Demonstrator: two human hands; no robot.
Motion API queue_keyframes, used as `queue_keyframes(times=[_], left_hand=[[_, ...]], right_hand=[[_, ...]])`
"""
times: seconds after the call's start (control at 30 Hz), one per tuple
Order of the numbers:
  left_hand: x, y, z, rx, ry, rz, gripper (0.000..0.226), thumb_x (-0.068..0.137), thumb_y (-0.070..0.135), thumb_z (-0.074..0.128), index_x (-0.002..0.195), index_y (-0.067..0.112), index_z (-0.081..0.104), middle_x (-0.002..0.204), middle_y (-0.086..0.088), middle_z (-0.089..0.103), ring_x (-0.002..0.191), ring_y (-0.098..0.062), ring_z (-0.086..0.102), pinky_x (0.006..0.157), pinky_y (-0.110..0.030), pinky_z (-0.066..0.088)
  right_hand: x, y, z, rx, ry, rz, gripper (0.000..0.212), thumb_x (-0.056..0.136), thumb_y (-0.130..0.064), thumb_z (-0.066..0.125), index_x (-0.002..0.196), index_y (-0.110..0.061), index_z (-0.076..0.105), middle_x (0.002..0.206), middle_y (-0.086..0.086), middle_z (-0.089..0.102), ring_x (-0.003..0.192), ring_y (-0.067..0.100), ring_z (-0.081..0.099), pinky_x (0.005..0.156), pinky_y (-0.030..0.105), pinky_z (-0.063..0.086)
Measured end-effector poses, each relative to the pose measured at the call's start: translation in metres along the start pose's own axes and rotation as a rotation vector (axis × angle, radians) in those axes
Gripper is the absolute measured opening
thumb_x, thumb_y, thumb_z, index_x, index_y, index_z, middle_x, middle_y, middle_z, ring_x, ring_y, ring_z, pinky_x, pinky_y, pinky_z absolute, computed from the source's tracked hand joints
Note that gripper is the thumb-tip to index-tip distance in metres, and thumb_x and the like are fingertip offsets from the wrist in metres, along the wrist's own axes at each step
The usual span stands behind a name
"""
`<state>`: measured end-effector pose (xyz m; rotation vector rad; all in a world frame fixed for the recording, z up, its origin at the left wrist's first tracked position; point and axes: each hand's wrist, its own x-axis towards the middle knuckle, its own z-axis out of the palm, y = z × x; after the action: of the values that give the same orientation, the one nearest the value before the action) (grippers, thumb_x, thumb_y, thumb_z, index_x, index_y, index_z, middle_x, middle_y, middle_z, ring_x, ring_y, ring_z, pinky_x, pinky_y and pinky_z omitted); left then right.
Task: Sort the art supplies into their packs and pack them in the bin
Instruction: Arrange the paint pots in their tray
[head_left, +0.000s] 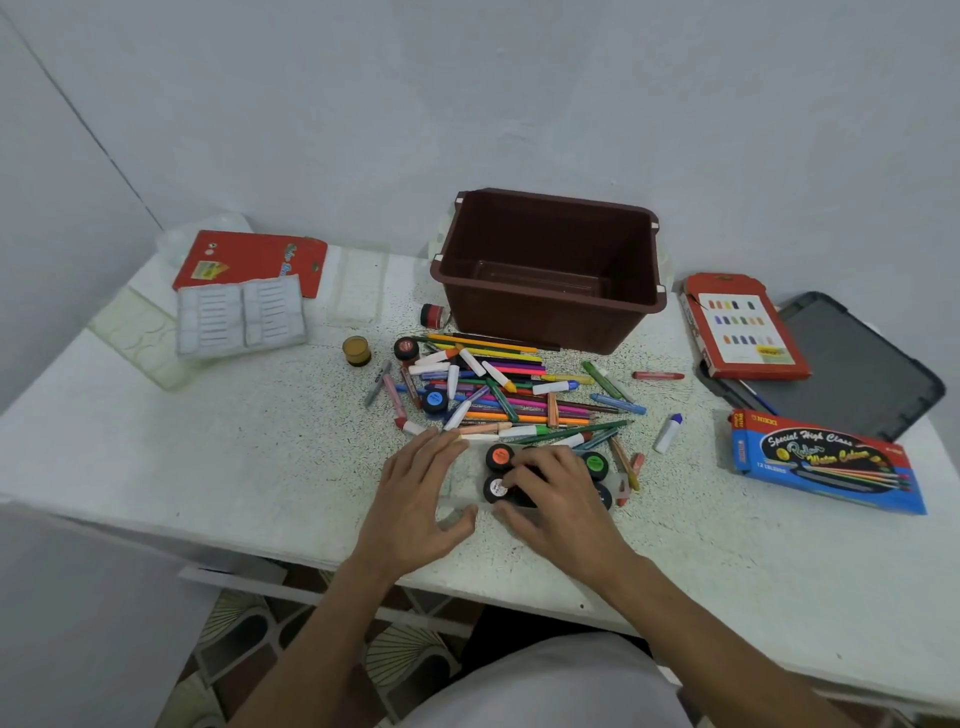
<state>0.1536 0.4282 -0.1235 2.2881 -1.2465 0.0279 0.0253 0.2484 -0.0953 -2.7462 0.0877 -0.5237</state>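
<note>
A clear plastic paint tray (460, 488) lies near the table's front edge with several black-lidded paint pots in it, among them an orange-topped pot (500, 456) and a green-topped pot (595, 464). My left hand (415, 499) rests spread on the tray's left end, fingers straight. My right hand (558, 499) lies over the pots, fingers curled on one that it mostly hides. Behind them is a pile of loose pencils, markers and crayons (509, 389). The brown bin (548, 270) stands empty at the back.
Loose pots: blue (434, 401), red-topped (405, 348), ochre (356, 351), red (432, 315). A white crayon tray (240, 317) and red card (249, 257) lie left. Right: a red box (745, 327), grey bin lid (852, 364), blue colour-pencil box (826, 460).
</note>
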Motion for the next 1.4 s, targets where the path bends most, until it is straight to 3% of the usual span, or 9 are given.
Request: queue_keyframes(times=[0.17,0.3,0.53,0.67,0.83,0.93,1.17,1.27,1.4], left_hand=[[-0.001,-0.001,0.000,-0.019,0.010,0.011,0.071,0.083,0.053,0.059,0.144,0.023,0.041,0.154,0.009,0.032,0.145,-0.012,0.023,0.114,-0.034,0.022],[0.003,0.000,-0.001,-0.088,0.064,-0.049,0.061,0.088,0.052,0.053,0.141,0.023,0.043,0.150,0.008,0.038,0.140,-0.010,0.030,0.112,-0.032,0.023],[0.026,-0.005,-0.005,-0.139,0.329,-0.289,0.037,0.092,0.027,0.058,0.127,0.016,0.059,0.133,-0.001,0.056,0.125,-0.017,0.048,0.102,-0.036,0.037],[0.056,-0.010,-0.013,-0.070,0.271,-0.317,0.035,0.090,0.015,0.064,0.126,0.015,0.061,0.126,-0.006,0.059,0.118,-0.023,0.054,0.092,-0.051,0.050],[0.079,-0.016,-0.021,0.077,0.034,-0.313,0.034,0.094,0.022,0.058,0.128,0.018,0.060,0.128,-0.006,0.059,0.120,-0.025,0.053,0.105,-0.050,0.039],[0.084,-0.017,-0.025,0.102,-0.004,-0.322,0.035,0.093,0.024,0.060,0.127,0.021,0.060,0.125,-0.004,0.062,0.116,-0.024,0.055,0.104,-0.051,0.039],[0.073,-0.002,-0.041,-0.099,0.207,-0.238,0.034,0.087,0.019,0.070,0.120,0.018,0.065,0.114,-0.005,0.065,0.100,-0.021,0.060,0.088,-0.042,0.049],[0.061,0.009,-0.050,-0.255,0.128,-0.198,0.032,0.086,0.017,0.071,0.118,0.020,0.065,0.114,0.001,0.066,0.101,-0.012,0.059,0.089,-0.026,0.043],[0.047,0.015,-0.051,-0.272,-0.006,-0.205,0.026,0.084,0.018,0.074,0.108,0.022,0.067,0.106,0.007,0.069,0.096,-0.007,0.061,0.088,-0.023,0.045]], right_hand=[[-0.007,0.016,-0.013,-0.022,0.023,0.084,0.035,0.087,-0.044,0.063,0.109,-0.017,0.065,0.118,0.002,0.058,0.110,0.023,0.049,0.089,0.039,0.045],[-0.013,0.030,-0.018,-0.094,-0.099,0.149,0.058,0.084,-0.062,0.059,0.128,-0.025,0.058,0.133,0.001,0.054,0.120,0.024,0.047,0.098,0.042,0.041],[-0.013,0.034,-0.019,-0.104,-0.156,0.143,0.066,0.083,-0.069,0.052,0.134,-0.027,0.051,0.130,-0.003,0.055,0.116,0.023,0.051,0.097,0.047,0.044],[-0.010,0.035,-0.020,-0.098,-0.168,0.158,0.071,0.080,-0.071,0.052,0.136,-0.028,0.050,0.126,-0.007,0.057,0.112,0.021,0.051,0.094,0.045,0.045],[-0.006,0.033,-0.022,-0.103,-0.200,0.188,0.079,0.077,-0.073,0.048,0.144,-0.032,0.040,0.123,-0.007,0.057,0.107,0.021,0.049,0.089,0.044,0.047],[-0.004,0.033,-0.023,-0.113,-0.230,0.202,0.082,0.075,-0.074,0.045,0.146,-0.035,0.034,0.123,-0.008,0.055,0.106,0.021,0.048,0.089,0.043,0.047],[-0.004,0.034,-0.022,-0.102,-0.247,0.215,0.084,0.075,-0.075,0.046,0.147,-0.034,0.032,0.124,-0.008,0.054,0.105,0.020,0.045,0.091,0.042,0.045],[-0.004,0.033,-0.023,-0.088,-0.248,0.212,0.084,0.076,-0.071,0.055,0.148,-0.033,0.032,0.126,-0.007,0.054,0.106,0.020,0.045,0.091,0.040,0.044],[-0.004,0.031,-0.025,-0.082,-0.224,0.201,0.084,0.076,-0.063,0.067,0.147,-0.029,0.038,0.126,-0.004,0.056,0.105,0.021,0.046,0.088,0.034,0.040]])
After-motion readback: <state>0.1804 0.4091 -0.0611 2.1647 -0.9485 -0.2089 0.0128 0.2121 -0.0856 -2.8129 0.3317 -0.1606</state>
